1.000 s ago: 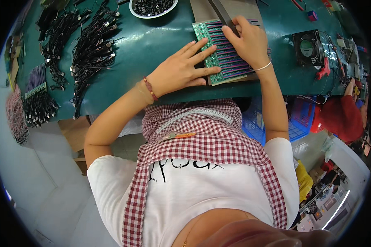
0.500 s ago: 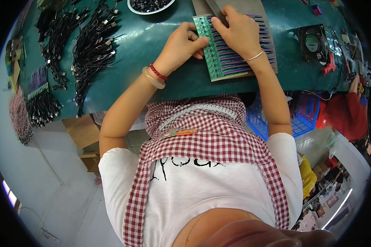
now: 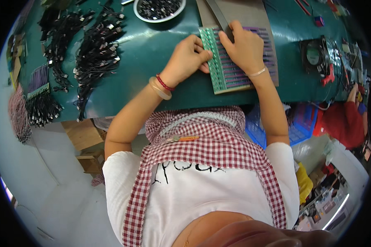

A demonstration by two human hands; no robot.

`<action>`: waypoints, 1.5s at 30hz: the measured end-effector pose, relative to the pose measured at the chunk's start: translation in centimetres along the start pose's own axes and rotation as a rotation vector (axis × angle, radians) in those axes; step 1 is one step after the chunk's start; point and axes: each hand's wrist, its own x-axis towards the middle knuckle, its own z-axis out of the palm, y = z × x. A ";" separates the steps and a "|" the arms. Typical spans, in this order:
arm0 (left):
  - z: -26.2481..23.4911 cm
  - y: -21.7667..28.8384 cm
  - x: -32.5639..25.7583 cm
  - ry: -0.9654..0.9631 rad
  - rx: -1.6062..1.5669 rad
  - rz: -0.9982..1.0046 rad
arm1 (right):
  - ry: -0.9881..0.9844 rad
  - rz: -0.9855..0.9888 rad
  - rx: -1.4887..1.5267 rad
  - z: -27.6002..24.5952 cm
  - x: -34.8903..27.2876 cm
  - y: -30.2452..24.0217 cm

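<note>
A green circuit board panel (image 3: 215, 76) lies on a brown board (image 3: 257, 12), with rows of purple and dark wires (image 3: 237, 78) running rightward from it. My left hand (image 3: 187, 59) pinches the panel's left edge, thumb on top and fingers curled at the side. Over the wires rests my right hand (image 3: 246, 49), closed round the near end of a long flat grey metal strip (image 3: 217, 13). The strip points away from me; its near end is partly covered by my fingers, so its kind is unclear.
On the green table (image 3: 152, 45), a white bowl of small dark parts (image 3: 158, 10) stands beyond my left hand. Bundles of black cables (image 3: 97, 61) lie left. A black fan (image 3: 313, 53) sits right. Blue crates (image 3: 301, 125) are below the table edge; a person in red (image 3: 344, 119) is far right.
The whole scene sits a little lower in the picture. Both hands keep nearly the same places on the panel and wires, the right perhaps slightly nearer me along the panel.
</note>
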 end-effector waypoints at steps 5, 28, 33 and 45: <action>-0.1 0.1 -0.7 -0.012 0.105 -0.018 | -0.110 0.024 -0.117 -0.9 -0.4 -0.9; -20.2 12.0 19.1 0.902 1.095 -0.251 | -0.150 0.169 0.424 -9.7 -3.0 -3.4; -32.7 11.4 17.7 1.019 1.584 -0.173 | -0.112 0.165 0.513 -10.7 -3.7 -3.2; -35.5 13.9 9.0 0.963 1.158 0.515 | -0.156 -0.014 0.658 -10.7 -1.2 -6.1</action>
